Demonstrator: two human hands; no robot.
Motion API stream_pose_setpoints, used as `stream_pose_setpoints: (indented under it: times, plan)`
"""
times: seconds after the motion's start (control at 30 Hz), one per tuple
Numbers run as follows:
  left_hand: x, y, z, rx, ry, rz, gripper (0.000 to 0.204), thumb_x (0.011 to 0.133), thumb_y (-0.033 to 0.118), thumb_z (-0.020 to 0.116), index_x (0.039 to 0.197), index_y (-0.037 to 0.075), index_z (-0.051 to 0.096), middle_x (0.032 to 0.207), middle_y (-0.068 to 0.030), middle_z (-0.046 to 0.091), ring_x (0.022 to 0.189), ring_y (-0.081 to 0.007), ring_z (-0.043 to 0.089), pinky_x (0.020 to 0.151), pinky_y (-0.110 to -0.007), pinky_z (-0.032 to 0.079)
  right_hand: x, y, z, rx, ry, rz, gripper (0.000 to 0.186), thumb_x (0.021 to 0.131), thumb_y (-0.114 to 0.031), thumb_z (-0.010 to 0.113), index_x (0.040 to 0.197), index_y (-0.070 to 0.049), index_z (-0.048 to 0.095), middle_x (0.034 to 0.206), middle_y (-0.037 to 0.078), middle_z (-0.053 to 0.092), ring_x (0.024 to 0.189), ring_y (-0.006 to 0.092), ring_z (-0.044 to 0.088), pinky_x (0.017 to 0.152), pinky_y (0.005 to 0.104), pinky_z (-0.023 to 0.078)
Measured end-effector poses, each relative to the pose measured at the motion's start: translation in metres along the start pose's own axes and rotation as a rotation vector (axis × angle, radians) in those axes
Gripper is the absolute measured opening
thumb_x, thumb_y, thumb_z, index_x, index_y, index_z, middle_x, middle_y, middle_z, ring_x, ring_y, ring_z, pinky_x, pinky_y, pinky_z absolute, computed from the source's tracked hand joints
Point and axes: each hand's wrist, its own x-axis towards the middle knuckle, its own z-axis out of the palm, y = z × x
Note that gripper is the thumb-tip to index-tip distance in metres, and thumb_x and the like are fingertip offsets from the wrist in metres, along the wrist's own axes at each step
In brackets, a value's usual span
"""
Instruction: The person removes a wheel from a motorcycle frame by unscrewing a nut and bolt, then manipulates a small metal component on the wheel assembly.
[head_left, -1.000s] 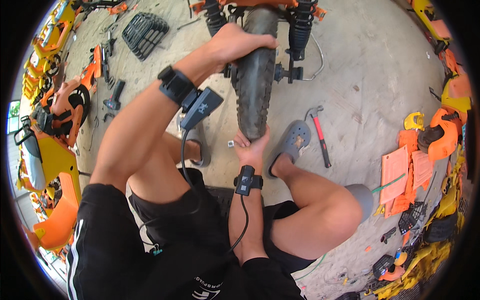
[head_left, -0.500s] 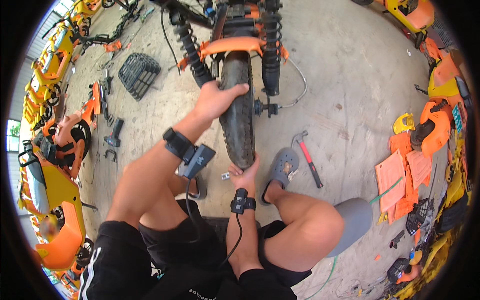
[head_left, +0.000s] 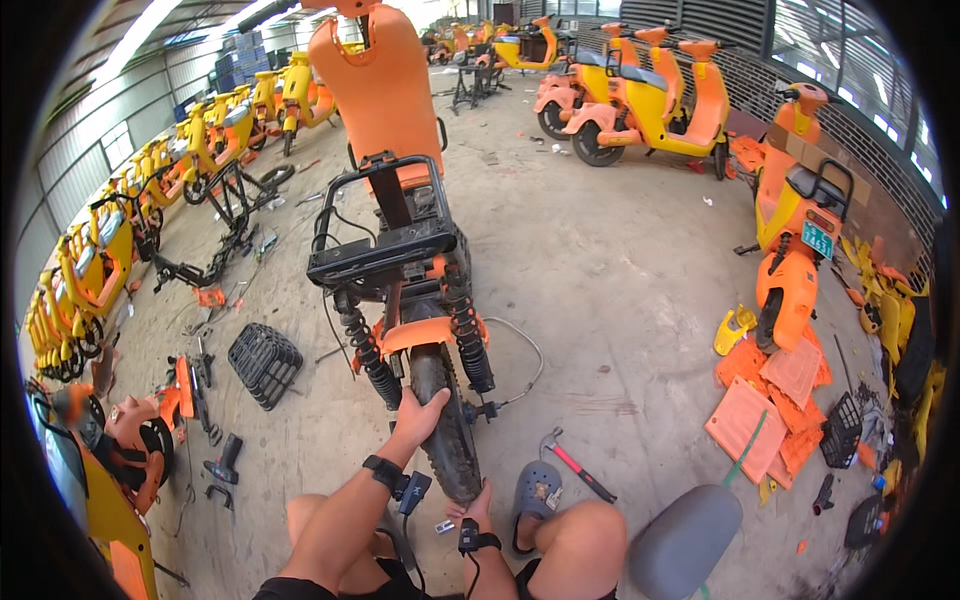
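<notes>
A black knobby-tyred wheel [head_left: 448,440] sits under the orange mudguard [head_left: 420,333] of a partly stripped electric scooter [head_left: 375,265]. My left hand [head_left: 418,416] grips the tyre's left side, thumb laid over the tread. My right hand [head_left: 476,508] cups the tyre's near end, fingers curled against it. Two black coil shock absorbers, a left one [head_left: 368,352] and a right one [head_left: 468,335], flank the wheel. The axle end [head_left: 484,410] juts out on the right, just below the right shock's lower end, with a cable [head_left: 535,350] looping from it.
A hammer with a red handle [head_left: 582,472] lies right of my shoe [head_left: 537,495]. A grey scooter seat [head_left: 688,540] rests farther right, near orange panels [head_left: 760,425]. On the left are a cordless drill [head_left: 226,460] and a black basket [head_left: 264,366]. Yellow scooters [head_left: 650,100] stand behind.
The view has tilted up, bringing the scooter's body and the hall behind into sight. Both hands keep their hold on the tyre; the wheel's axle end appears nearer the right shock.
</notes>
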Motion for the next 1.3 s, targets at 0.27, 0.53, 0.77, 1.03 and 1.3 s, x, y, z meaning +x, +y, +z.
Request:
stream_pose_setpoints:
  times: [0.27,0.53,0.77,1.03,1.3]
  plan:
    - [0.012,-0.007,0.010,-0.025,0.001,-0.050,0.079,0.074,0.046,0.072,0.121,-0.011,0.043,0.114,-0.0268,0.058,0.106,-0.0340,0.060,0.091,-0.038,0.046,0.036,0.076,-0.104,-0.302,0.446,-0.005,0.041,0.093,-0.046,0.038,0.091,-0.008,0.054,0.058,0.001,0.043,0.045,0.0168,0.037,0.044,0.0305,0.035]
    - [0.017,-0.016,0.004,-0.010,0.015,-0.077,0.081,0.072,0.045,0.074,0.123,-0.010,0.044,0.116,-0.0259,0.058,0.107,-0.0346,0.059,0.092,-0.038,0.046,0.006,0.065,-0.075,-0.143,0.300,-0.060,0.024,0.092,-0.027,0.042,0.094,-0.009,0.058,0.060,-0.001,0.036,0.044,0.0110,0.032,0.041,0.0253,0.031]
    - [0.012,-0.004,0.010,-0.071,-0.039,-0.062,0.080,0.071,0.043,0.075,0.122,-0.011,0.044,0.113,-0.0259,0.059,0.103,-0.0330,0.061,0.088,-0.039,0.047,-0.026,0.044,-0.046,-0.186,0.547,-0.332,0.030,0.092,-0.029,0.043,0.098,-0.005,0.060,0.060,-0.001,0.035,0.047,0.0125,0.035,0.043,0.0295,0.033]
    - [0.025,-0.015,0.012,0.010,-0.015,-0.019,0.085,0.075,0.048,0.070,0.125,-0.012,0.039,0.119,-0.0290,0.055,0.109,-0.0381,0.057,0.092,-0.041,0.045,-0.190,0.016,0.147,-0.133,0.099,-0.997,0.018,0.093,-0.018,0.053,0.096,-0.002,0.060,0.070,0.001,0.051,0.058,0.0069,0.047,0.050,0.0216,0.037]
    - [0.025,-0.009,0.009,0.080,-0.068,0.031,0.087,0.075,0.050,0.069,0.123,-0.016,0.038,0.119,-0.0326,0.054,0.108,-0.0384,0.059,0.090,-0.040,0.048,-0.247,-0.010,0.243,-0.810,-0.429,-1.103,0.014,0.094,-0.015,0.054,0.101,-0.005,0.062,0.068,-0.005,0.049,0.050,-0.0002,0.036,0.042,0.0179,0.026]
